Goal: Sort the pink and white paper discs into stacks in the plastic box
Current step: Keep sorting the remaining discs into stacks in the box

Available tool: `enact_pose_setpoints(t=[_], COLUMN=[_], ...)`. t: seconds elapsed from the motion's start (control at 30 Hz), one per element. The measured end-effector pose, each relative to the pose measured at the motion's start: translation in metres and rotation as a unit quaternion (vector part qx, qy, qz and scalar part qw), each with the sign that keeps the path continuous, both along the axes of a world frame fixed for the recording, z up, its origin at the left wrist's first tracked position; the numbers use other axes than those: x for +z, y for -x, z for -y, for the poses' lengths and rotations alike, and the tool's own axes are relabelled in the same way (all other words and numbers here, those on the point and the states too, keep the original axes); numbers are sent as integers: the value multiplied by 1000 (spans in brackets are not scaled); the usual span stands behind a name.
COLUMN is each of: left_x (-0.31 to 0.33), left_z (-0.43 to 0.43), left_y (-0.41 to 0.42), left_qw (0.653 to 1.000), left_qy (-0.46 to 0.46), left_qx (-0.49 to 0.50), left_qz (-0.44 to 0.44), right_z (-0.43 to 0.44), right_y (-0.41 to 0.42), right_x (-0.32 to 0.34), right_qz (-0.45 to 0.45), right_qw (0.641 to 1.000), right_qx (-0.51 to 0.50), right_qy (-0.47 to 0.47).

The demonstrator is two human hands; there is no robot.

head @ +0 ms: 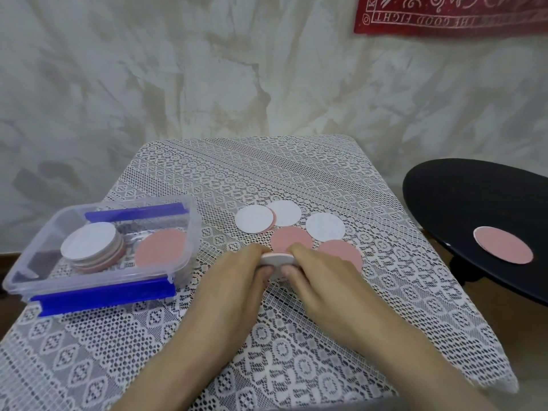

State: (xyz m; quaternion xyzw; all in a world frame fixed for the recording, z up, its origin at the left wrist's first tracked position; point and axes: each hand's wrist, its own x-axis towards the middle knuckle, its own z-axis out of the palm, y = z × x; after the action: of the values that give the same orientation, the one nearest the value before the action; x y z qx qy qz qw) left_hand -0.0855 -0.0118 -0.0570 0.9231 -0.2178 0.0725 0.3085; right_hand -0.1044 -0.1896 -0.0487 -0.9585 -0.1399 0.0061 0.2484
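My left hand (237, 280) and my right hand (320, 274) meet at the table's middle, both gripping a small stack of discs (277, 258) held edge-on between the fingers. Just beyond lie loose discs: two white ones (254, 223) (286, 213) overlapping, a third white disc (325, 226), a pink disc (292, 239) and another pink disc (344, 253) partly under my right hand. The clear plastic box (178, 274) with blue clips stands at the left. It holds a tall stack topped white (89, 244) and a pink disc (161, 252) beside it.
A lace cloth (207, 336) covers the small table. To the right stands a round black table (474, 197) with one pink disc (503, 245) on it. A pale draped sheet hangs behind, with a red banner (450, 13) at the top right.
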Motion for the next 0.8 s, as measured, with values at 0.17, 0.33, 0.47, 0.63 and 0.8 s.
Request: enact_pose_setpoints(t=[0.17, 0.33, 0.47, 0.63, 0.8], left_x=[-3, -4, 2, 8, 10], left_z=[2, -4, -13, -33, -54], left_y=[-3, 0, 9, 17, 22], left_qw=[999, 999, 995, 989, 980], left_qy=[-26, 27, 86, 124, 166], left_qx=[14, 7, 20, 50, 72], left_qz=[-16, -29, -49, -65, -83], right_z=[-5, -5, -6, -25, -50], right_y=[2, 1, -1, -1, -2], right_x=[-3, 0, 4, 0, -2], right_qz=[-19, 2, 30, 33, 30], right_qw=[999, 1000, 997, 990, 980], right_qx=[-4, -1, -4, 5, 0], right_qy=[27, 3, -65, -136, -199])
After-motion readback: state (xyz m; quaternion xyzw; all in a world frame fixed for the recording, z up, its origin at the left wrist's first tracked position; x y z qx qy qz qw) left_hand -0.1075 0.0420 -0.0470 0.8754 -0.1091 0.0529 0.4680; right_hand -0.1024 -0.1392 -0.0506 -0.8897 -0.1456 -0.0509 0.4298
